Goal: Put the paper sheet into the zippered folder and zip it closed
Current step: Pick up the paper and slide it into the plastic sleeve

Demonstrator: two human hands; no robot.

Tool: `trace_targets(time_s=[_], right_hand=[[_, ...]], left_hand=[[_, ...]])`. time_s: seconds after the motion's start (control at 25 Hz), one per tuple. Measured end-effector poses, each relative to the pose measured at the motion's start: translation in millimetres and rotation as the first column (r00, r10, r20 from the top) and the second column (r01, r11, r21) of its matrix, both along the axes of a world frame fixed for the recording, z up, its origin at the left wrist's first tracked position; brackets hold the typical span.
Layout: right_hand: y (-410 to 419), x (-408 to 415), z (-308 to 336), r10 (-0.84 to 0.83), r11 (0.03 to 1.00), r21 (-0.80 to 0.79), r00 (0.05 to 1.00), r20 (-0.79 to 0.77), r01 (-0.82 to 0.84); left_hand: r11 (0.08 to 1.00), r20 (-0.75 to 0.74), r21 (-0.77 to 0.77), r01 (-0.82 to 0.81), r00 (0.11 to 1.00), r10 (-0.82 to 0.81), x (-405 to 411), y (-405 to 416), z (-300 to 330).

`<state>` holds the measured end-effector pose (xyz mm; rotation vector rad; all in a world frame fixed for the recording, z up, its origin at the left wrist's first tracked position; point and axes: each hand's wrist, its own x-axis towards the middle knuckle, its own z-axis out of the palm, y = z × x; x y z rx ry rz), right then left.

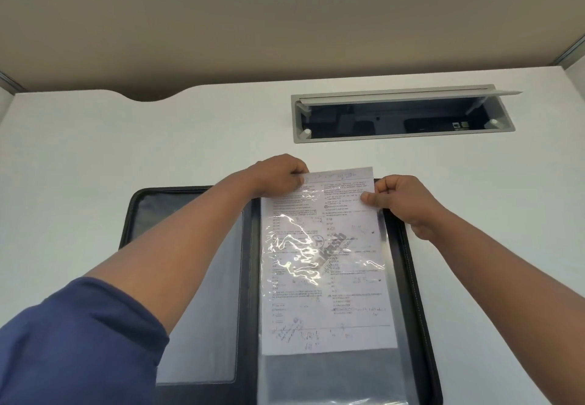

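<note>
**Inspector:** State of the folder [408, 246]?

**Assistant:** Lying open and flat on the white desk [95, 167], dark cover, zip undone all round as far as can be seen. A clear plastic sleeve [389, 370] sits on its right half.

**Inspector:** And the paper sheet [329, 278]?

**Assistant:** Mostly inside that sleeve; glare from the plastic runs across the print. Its top edge stands just proud of the sleeve's mouth, and its bottom edge stops well short of the sleeve's bottom.

**Inspector:** Hands?

**Assistant:** Left hand [278, 176] pinches the top left corner, fingers curled. Right hand [399, 195] pinches the top right edge, thumb on the face of the sheet.

**Inspector:** Progress?

**Assistant:** In my judgement, insertion is well advanced but unfinished. Seating the sheet fully, folding the cover over and zipping remain outstanding.

**Inspector:** Anything else?

**Assistant:** An open cable hatch [402, 113] lies beyond, well apart.
</note>
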<state>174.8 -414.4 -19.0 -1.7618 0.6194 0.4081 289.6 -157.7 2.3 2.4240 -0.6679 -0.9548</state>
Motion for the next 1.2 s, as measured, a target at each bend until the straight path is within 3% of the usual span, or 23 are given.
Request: trace_targets(time_s=[0.16, 0.44, 0.96, 1.12, 1.2], right_hand=[[0, -1, -3, -0.023, 1.0, 0.006, 1.0, 0.002, 0.023], [0, -1, -4, -0.037, 0.999, 0.015, 0.999, 0.011, 0.037], [-2, -3, -12, -0.057, 0.998, -0.014, 0.997, 0.046, 0.057], [3, -8, -15, -0.09, 0.995, -0.041, 0.991, 0.1, 0.095], [12, -16, -16, -0.082, 0.978, -0.172, 0.98, 0.18, 0.114]], left_hand=[[0.98, 0.048, 0.155, 0.126, 0.99, -0.135, -2, -5, 7], [0.991, 0.093, -0.119, 0.058, 0.995, -0.047, -16, -8, 0], [0.995, -0.037, -0.096, 0.023, 0.999, -0.027, -28, -6, -7], [0.995, 0.067, -0.094, -0.042, 0.997, 0.049, -38, -6, -11], [0.991, 0.212, -0.106, -0.086, 0.971, 0.107, -50, -3, -17]])
